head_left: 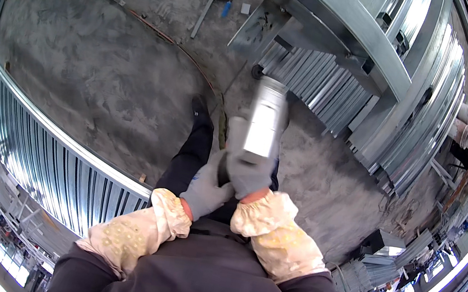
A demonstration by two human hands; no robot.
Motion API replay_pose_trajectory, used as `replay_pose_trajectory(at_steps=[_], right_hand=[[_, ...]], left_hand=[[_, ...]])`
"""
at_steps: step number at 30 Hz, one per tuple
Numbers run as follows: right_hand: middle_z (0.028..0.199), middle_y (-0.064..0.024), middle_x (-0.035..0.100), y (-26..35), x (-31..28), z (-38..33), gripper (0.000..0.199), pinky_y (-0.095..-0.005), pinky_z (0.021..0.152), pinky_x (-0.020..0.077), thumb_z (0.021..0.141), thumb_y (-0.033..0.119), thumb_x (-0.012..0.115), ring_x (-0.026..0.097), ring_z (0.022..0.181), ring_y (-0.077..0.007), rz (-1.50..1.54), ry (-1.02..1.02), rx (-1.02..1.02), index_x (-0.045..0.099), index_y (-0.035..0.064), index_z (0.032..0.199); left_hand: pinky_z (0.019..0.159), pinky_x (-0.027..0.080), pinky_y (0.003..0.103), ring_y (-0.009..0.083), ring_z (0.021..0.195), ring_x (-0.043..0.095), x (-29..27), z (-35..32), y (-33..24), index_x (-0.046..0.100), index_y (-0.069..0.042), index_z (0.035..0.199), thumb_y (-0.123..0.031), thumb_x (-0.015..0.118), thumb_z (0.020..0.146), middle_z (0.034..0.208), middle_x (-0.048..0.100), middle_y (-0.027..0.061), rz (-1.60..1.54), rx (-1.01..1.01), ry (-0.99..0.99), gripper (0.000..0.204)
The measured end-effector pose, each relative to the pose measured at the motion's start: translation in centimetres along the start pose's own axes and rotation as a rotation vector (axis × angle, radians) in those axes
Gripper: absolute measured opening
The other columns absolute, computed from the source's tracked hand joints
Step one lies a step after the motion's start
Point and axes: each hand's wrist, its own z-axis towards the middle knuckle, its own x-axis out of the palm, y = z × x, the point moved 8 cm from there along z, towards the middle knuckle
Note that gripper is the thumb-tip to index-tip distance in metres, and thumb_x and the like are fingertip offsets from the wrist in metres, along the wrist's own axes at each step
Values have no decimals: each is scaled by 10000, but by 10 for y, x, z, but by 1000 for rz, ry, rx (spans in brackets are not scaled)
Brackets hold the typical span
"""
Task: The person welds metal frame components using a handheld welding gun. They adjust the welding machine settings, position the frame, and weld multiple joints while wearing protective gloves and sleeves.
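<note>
A short, shiny metal piece with a boxy shape (265, 120), smeared by motion, stands out in front of my body. My gloved right hand (249, 172) is closed around its near end. Close beside it, my gloved left hand (206, 192) has its fingers curled in toward the right hand. Something dark shows between the two hands, too blurred to name. Both gloves are grey, and pale stained sleeve covers wrap my forearms.
A corrugated metal panel in a frame (65, 173) lies at left. Stacked metal profiles (318, 86) sit under a steel frame (353, 27) at upper right. A hose (168, 38) crosses the concrete floor, near a metal bar (209, 6) and a blue object (226, 9).
</note>
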Motion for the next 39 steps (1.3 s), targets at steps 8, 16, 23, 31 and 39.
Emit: replay_pose_trajectory(at_steps=[8,16,23,31,39], right_hand=[[1105,-122,647,15,-26,-29,790,-311,845,549,861,-22,660,657,942,-190,-96,1,-51,276,-4,1550],[1229,-133,629,18,-13,-33,844,-302,876,556,840,21,730,664,1038,-195,-42,92,-104,279,-34,1551],[1440,-240,515,7,-3,-31,844,-354,982,529,860,86,737,623,1222,-335,-149,98,-147,267,-59,1546],[1320,-194,581,14,7,-25,790,-335,890,559,852,13,671,675,1059,-250,-280,89,-176,283,-47,1537],[1240,-129,624,18,11,-17,749,-307,889,539,864,-8,647,639,1027,-156,258,406,-76,311,-58,1531]], left_hand=[[1062,450,389,290,1283,571,17,-17,5,374,0,1467,-194,795,811,1344,589,217,115,-8,140,803],[1092,424,388,285,1326,512,19,-24,37,364,1,1455,-153,846,758,1417,496,193,130,-49,189,862],[1059,453,375,269,1276,557,13,-22,32,392,10,1425,-124,837,763,1364,550,181,67,-51,155,809],[1020,467,367,248,1230,588,3,-18,36,440,-4,1388,-137,842,762,1303,598,166,55,-55,130,756],[1103,418,369,217,1323,493,4,-22,4,305,-19,1489,-143,867,738,1418,486,141,-130,-99,173,946]])
